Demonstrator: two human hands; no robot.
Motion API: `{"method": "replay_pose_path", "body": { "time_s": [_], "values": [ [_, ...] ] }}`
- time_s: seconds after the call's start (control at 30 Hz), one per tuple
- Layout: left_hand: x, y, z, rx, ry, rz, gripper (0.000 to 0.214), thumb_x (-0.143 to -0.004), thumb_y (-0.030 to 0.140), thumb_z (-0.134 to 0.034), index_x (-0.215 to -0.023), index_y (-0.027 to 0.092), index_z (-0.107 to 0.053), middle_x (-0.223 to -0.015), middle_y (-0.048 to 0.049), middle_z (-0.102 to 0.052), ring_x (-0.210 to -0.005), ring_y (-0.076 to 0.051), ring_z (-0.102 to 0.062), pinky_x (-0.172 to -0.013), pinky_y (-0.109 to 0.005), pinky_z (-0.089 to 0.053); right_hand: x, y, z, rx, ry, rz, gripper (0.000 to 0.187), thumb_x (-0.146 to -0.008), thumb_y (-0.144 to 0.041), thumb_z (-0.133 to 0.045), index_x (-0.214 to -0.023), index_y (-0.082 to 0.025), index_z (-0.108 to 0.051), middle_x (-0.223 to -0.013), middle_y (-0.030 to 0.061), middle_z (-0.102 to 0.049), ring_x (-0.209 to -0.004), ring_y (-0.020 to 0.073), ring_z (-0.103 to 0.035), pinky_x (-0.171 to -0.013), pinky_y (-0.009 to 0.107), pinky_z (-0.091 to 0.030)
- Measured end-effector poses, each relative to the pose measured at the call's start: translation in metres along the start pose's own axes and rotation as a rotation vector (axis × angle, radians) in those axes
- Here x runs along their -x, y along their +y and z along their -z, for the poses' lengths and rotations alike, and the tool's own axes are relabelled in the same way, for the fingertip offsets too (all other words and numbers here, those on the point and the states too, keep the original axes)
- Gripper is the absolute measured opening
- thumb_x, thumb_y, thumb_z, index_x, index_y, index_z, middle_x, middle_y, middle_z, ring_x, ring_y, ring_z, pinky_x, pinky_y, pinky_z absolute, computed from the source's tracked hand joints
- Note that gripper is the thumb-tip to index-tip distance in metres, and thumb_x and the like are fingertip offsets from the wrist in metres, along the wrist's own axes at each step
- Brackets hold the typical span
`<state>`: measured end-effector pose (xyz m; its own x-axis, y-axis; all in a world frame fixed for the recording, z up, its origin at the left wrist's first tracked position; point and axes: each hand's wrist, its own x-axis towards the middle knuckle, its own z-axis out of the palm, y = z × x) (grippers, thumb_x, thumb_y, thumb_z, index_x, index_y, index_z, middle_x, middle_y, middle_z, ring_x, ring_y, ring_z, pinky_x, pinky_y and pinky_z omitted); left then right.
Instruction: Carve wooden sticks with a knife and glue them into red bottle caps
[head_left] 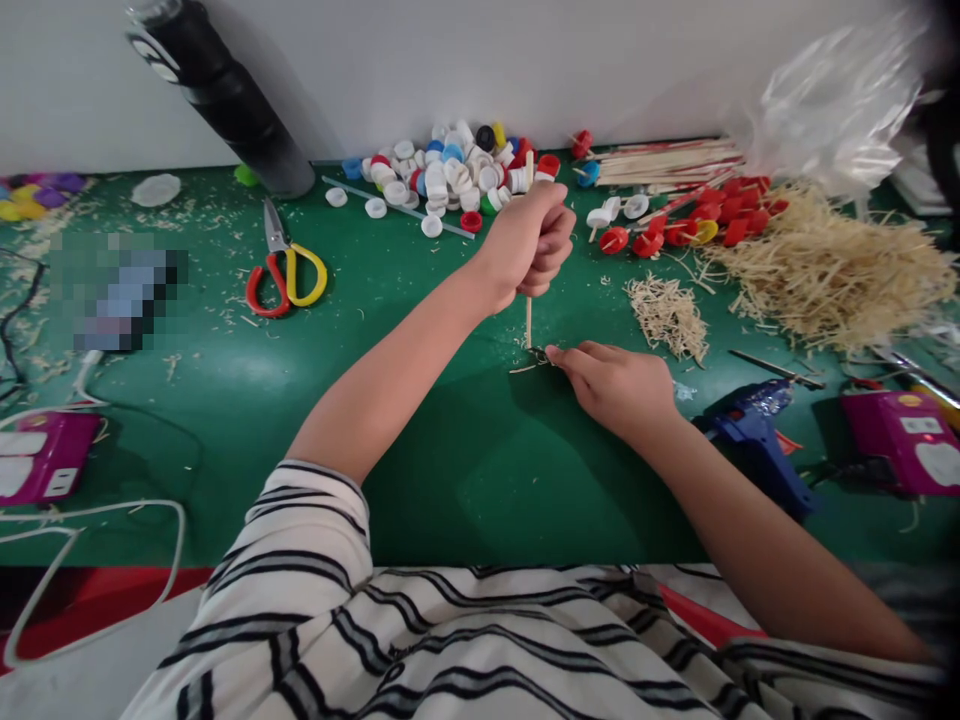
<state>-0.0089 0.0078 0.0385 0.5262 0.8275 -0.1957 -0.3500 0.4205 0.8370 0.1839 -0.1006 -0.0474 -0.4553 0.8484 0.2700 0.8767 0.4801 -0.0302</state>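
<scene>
My left hand [534,240] is closed in a fist around a thin wooden stick [529,322]. The stick stands upright, its top end showing above the fist and its lower end close to the table. Low on the table, my right hand [619,385] pinches a small dark piece [538,354] between thumb and fingers, right at the stick's foot. What kind of thing this piece is, I cannot make out. A thin wood shaving [525,369] lies beside it. To the right of the stick sits a small heap of pale shavings [667,318].
Bottle caps [457,170] are heaped at the back, with red caps on sticks [705,215] and wooden sticks [660,165] to their right. Scissors [286,265], a black bottle [232,110] and a phone [127,300] are left. A blue glue gun [765,440] lies near my right forearm.
</scene>
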Motion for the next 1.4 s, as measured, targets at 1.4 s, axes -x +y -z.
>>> {"method": "replay_pose_path", "body": {
  "time_s": [1.4],
  "values": [
    [-0.009,-0.004,0.012,-0.023,-0.048,-0.039,0.051,-0.093,0.039,-0.055,-0.054,0.026,-0.024,-0.047,0.0086,-0.012,-0.049,-0.005,0.003,-0.039,-0.021,-0.002,-0.013,-0.001,0.008,0.006,-0.144,-0.022,0.038,-0.110,-0.033,-0.048,-0.125,-0.035,-0.083,-0.111,-0.0012,-0.085,-0.078,0.0144,-0.069,-0.055,0.032,-0.021]
  ]
}}
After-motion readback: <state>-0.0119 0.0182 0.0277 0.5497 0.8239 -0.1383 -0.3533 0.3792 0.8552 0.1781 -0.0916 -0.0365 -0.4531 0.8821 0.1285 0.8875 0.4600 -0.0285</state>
